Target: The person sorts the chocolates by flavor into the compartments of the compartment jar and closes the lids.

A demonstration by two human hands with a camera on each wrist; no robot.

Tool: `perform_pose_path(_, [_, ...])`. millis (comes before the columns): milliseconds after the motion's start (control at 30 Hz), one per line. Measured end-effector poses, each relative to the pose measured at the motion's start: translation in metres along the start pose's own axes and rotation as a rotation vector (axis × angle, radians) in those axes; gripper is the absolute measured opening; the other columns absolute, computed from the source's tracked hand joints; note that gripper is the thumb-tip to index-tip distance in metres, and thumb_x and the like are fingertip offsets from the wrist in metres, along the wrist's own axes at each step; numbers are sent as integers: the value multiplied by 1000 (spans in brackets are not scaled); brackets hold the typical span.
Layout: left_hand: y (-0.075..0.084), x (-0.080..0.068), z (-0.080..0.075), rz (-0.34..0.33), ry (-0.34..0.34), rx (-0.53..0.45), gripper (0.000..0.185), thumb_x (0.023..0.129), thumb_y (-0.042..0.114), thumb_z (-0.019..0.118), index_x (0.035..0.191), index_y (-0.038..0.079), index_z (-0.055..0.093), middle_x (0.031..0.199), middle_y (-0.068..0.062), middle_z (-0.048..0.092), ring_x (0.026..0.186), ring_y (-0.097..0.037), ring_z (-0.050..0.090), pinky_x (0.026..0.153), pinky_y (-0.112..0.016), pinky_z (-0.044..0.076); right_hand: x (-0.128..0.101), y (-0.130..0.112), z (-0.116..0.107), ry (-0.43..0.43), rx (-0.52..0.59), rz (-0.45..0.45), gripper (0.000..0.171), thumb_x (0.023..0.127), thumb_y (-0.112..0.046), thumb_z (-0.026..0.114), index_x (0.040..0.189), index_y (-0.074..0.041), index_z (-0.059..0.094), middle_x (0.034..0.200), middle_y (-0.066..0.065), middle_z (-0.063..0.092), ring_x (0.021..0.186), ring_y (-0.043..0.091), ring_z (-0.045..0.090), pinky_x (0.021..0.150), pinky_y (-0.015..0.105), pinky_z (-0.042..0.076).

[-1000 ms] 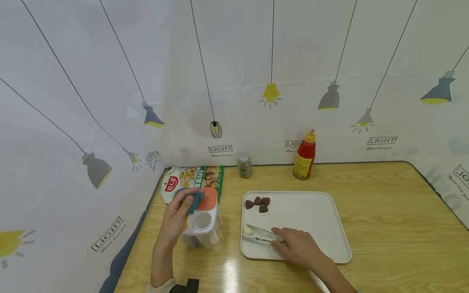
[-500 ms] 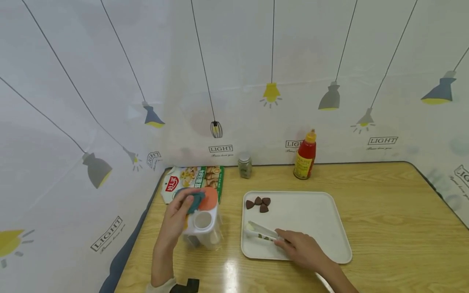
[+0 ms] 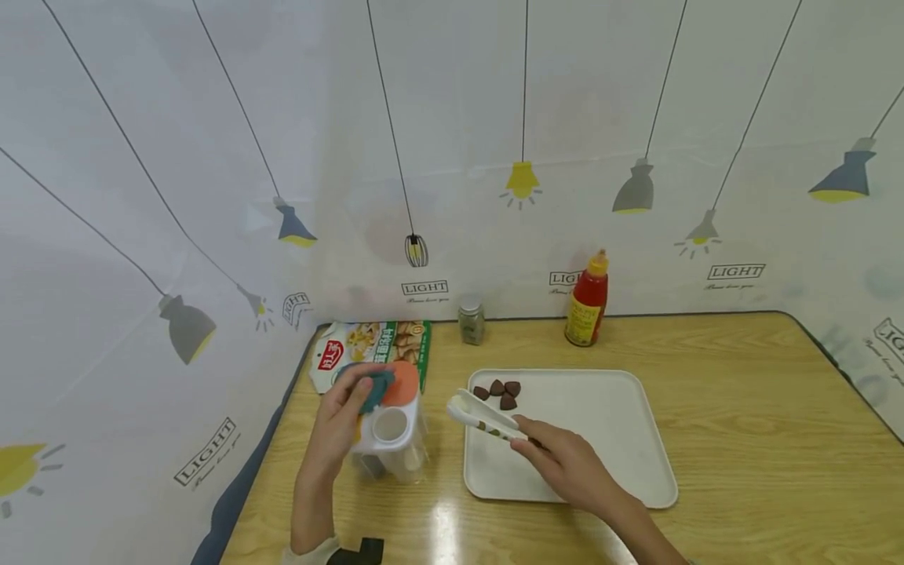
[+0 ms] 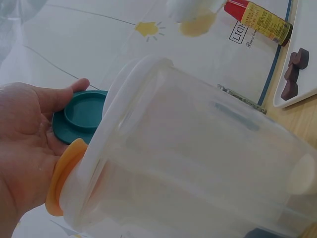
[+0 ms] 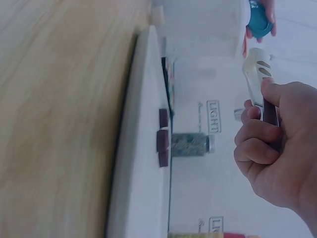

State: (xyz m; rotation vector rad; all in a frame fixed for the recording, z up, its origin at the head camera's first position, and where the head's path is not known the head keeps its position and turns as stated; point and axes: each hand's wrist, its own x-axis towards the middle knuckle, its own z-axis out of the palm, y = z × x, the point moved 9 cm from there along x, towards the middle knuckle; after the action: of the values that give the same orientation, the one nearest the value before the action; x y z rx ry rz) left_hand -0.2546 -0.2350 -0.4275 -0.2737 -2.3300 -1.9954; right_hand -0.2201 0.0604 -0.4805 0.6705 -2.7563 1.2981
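Gripping white tongs [image 3: 483, 417] above the tray's [image 3: 600, 439] left edge, the right hand [image 3: 561, 463] points them toward the clear container [image 3: 391, 439], which the left hand [image 3: 339, 428] holds, thumb on its teal lid [image 3: 374, 390].

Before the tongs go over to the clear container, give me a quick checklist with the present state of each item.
1. Right hand grips the white tongs: ok.
2. Tongs hold a pale piece at their tips: cannot tell for sure; something pale shows at the tip, but whether it is pinched is unclear.
3. Left hand steadies the clear container on the table: ok.
4. Teal lid lifted off its opening: ok, the thumb holds it back and a round opening shows.
5. Orange lid shut: cannot tell.
6. Four brown pieces lie on the white tray, apart from the tongs: ok.
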Motion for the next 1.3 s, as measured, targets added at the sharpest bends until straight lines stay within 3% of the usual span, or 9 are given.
perform_pose_path(100, [1,0,-1,-1,3,3,40,108,32,43,137,6,55,143,-13,55,124,-13,51,98,-22,44,6,-20,1,12,37,-54,45,101,-35,57,139,-10,60,106,-3,71,70,0,49,58,20,43])
perform_pose_path(267, [1,1,-3,-27,19,26,40,107,33,44,136,8,56,140,-11,56,119,-15,53,95,-24,45,12,-53,12,-9,46,-170,37,102,-32,56,136,-17,61,80,-13,57,61,-4,38,52,18,38])
perform_pose_path(367, [1,4,-3,-29,15,19,40,107,33,45,136,9,56,138,-11,57,115,-17,56,92,-26,48,18,-68,18,-18,19,-219,35,103,-32,55,135,-18,61,76,-15,53,60,-4,37,54,17,37])
perform_pose_path(567, [-1,6,-3,-40,9,6,41,107,35,45,136,9,56,136,-13,55,114,-20,56,88,-28,52,29,-85,29,-31,-95,-274,34,103,-34,55,131,-15,62,81,-13,59,60,-5,41,55,17,38])
perform_pose_path(833, [-3,3,-5,-58,18,13,40,107,34,45,137,9,56,138,-11,53,117,-22,52,90,-27,49,32,-81,42,-83,-113,-220,31,101,-41,57,123,-20,63,75,-15,47,57,-3,35,50,17,32])
perform_pose_path(1033, [-1,2,-2,-58,21,3,39,107,32,45,136,8,56,139,-11,54,117,-16,55,91,-26,48,30,-76,39,-74,-96,-187,37,101,-46,55,127,-21,62,77,-16,46,60,-3,36,51,18,33])
perform_pose_path(1167, [1,1,0,-50,12,-1,39,108,31,44,137,6,55,141,-12,54,119,-12,57,95,-24,48,22,-60,29,-41,-50,-112,41,100,-48,56,132,-22,61,76,-17,46,61,-3,36,53,19,34])
perform_pose_path(1300, [0,-3,0,-77,29,18,40,106,32,48,136,6,58,138,-5,59,120,-6,55,97,-19,45,6,-28,12,10,0,2,38,96,-44,65,129,-24,61,74,-14,47,60,-3,35,53,19,33])
